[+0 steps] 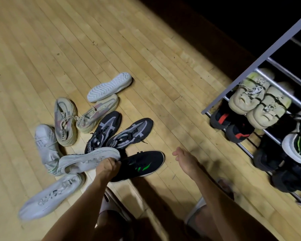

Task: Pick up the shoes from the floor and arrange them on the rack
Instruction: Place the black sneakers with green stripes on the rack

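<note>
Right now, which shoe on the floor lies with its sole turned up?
The white shoe farthest from the hands, at the top of the pile. Only its ribbed white sole shows; every other floor shoe shows its upper or side.

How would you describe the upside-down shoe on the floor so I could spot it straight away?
Start at the heap of shoes on the wooden floor, left of the metal rack. At the heap's far edge lies a white shoe. It alone is flipped over, showing its ridged white sole.
</note>
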{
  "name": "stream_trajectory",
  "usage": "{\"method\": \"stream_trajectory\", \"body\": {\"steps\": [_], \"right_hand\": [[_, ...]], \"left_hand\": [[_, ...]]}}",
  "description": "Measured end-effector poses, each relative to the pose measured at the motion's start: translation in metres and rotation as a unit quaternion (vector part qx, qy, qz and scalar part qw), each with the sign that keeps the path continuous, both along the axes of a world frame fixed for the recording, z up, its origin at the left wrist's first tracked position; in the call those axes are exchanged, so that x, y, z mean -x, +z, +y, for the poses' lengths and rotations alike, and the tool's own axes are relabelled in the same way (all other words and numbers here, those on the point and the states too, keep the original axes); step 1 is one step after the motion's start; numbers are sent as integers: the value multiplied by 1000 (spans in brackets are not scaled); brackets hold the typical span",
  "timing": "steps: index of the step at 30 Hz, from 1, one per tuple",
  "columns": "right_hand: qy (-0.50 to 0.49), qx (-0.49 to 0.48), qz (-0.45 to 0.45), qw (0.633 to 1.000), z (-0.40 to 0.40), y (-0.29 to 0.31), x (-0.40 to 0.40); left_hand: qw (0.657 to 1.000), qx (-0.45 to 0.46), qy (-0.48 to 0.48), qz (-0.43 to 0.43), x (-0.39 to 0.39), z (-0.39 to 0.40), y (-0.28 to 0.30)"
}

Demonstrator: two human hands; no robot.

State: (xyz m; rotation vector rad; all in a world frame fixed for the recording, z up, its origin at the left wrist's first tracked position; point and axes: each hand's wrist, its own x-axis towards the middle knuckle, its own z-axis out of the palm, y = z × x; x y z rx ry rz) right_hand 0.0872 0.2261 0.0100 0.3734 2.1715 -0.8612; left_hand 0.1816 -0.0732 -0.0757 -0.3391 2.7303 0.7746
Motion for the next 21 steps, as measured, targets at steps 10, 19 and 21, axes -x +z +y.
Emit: {"method": "stream_trajectory", "body": {"steps": [10, 19, 21], "right_hand": [[-79, 81, 21, 993, 14, 77, -17], [-111, 132, 87, 981, 39, 159, -41], [-119, 139, 96, 978, 47, 172, -50]], "left_hand": [[922, -306, 206, -117, 6, 61, 133], [847, -444, 274, -97, 6, 123, 238], [827, -485, 267, -97, 5, 138, 261]]}}
